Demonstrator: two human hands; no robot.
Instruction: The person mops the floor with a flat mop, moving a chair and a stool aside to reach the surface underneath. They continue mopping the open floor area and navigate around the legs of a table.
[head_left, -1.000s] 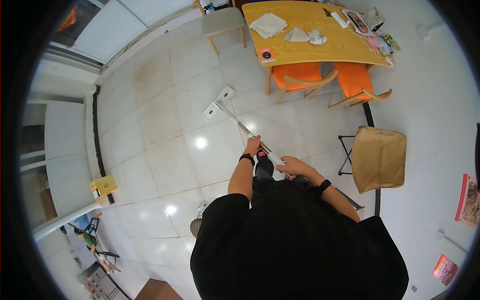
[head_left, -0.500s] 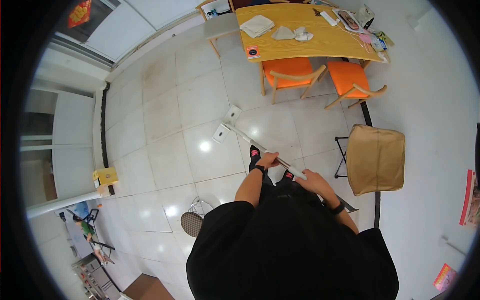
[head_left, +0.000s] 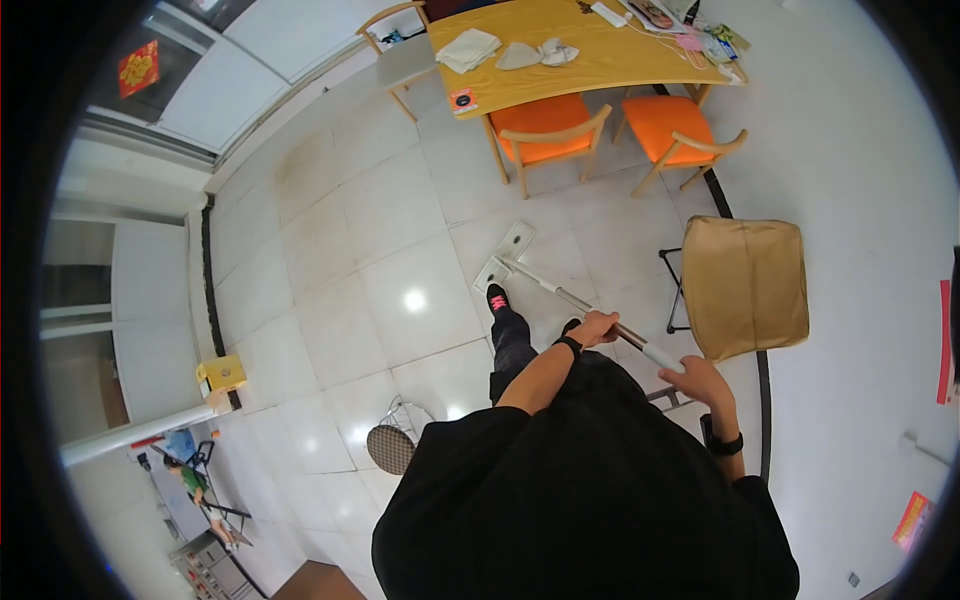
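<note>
White tiles shine where both hands, left (head_left: 596,327) and right (head_left: 690,378), grip the mop (head_left: 560,290); best keep its head (head_left: 505,257) flat, strokes overlapping.

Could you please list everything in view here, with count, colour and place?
Flat white mop with a long pale handle: one, head flat on the white tiled floor, ahead of the feet.
Wooden table: one, yellow-brown, top of view.
Folded cloths: a few, white and grey, on the table's left part.
Small clutter: several items, mixed colours, table's right end.
Orange-seated wooden chairs: two, tucked by the table.
Grey-seated chair: one, at the table's left end.
Tan folding stool: one, right of the mop.
Small yellow box: one, left edge.
Black shoes with pink laces: two; one is largely hidden.
Left hand: grips mid-handle.
Right hand: grips the handle's upper end.
</note>
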